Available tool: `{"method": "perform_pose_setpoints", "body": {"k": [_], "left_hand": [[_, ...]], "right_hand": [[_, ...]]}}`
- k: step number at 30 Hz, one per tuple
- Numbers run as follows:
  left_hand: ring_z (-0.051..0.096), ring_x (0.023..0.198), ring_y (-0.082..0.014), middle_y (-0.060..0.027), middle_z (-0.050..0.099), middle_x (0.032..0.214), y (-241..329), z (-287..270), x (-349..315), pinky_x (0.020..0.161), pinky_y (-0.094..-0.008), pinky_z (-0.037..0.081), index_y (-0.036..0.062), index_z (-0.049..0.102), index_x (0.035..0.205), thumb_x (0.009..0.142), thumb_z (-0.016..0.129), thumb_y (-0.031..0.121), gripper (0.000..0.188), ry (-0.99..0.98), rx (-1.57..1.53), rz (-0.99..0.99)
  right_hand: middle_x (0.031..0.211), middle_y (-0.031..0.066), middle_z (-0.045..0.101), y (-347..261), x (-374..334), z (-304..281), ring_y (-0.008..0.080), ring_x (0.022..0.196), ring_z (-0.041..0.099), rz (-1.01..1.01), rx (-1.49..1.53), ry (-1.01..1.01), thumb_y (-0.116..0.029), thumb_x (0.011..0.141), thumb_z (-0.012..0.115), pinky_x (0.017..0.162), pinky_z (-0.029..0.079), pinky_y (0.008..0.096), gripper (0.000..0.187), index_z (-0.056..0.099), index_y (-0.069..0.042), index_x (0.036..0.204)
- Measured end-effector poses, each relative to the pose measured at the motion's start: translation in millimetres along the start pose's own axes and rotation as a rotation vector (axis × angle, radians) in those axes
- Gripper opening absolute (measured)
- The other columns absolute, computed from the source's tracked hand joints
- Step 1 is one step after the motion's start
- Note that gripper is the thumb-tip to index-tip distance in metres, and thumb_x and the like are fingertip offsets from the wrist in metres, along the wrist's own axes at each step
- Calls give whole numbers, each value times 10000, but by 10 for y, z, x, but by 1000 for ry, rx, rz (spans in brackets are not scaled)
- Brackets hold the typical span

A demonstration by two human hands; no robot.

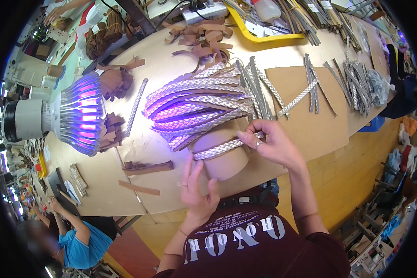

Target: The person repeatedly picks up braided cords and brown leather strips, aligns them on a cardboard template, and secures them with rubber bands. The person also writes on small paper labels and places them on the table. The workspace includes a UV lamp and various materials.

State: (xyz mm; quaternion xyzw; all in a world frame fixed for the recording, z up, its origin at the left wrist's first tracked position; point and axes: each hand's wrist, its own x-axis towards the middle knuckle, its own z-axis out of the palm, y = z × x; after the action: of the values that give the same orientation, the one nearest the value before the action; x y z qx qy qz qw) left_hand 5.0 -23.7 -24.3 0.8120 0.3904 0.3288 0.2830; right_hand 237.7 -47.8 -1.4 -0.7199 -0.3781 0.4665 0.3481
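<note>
A short silver-white braided strap [220, 149] lies across a rounded tan card piece [227, 169] in front of me. At its right end, my right hand [271, 141] pinches it between thumb and fingers. My left hand [198, 192] has its fingers apart, the fingertips at the strap's left end and the thumb beside the card's edge. Just beyond the strap is a heaped bundle of similar braided straps [204, 102] with brown backing, lit purple on its left side. Grey and silver braided strips [259, 92] lie to the right of the bundle.
A large finned lamp [81, 113] stands at the left, near brown strips [116, 81]. More brown scraps [204, 39] and a yellow tray [264, 37] are at the back. Braided strips [356, 85] lie at the far right. A person in blue [85, 241] works at lower left.
</note>
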Motion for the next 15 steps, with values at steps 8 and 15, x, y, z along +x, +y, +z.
{"method": "perform_pose_setpoints", "body": {"k": [8,15], "left_hand": [[364,1330,-473,-306,348,1434,113,-143,14,1077,-536,316,22,526,1294,878,671,316,529,3,195,166],[323,1355,-490,-314,300,1475,198,3,203,1087,-545,301,27,469,1378,855,686,417,688,-211,215,133]], "right_hand": [[621,192,611,-328,-67,85,349,602,627,-104,-194,92,-399,848,692,585,471,431,406,685,4,803],[559,151,573,-312,-70,57,289,534,585,-119,-232,133,-417,845,701,543,448,396,427,679,5,780]]}}
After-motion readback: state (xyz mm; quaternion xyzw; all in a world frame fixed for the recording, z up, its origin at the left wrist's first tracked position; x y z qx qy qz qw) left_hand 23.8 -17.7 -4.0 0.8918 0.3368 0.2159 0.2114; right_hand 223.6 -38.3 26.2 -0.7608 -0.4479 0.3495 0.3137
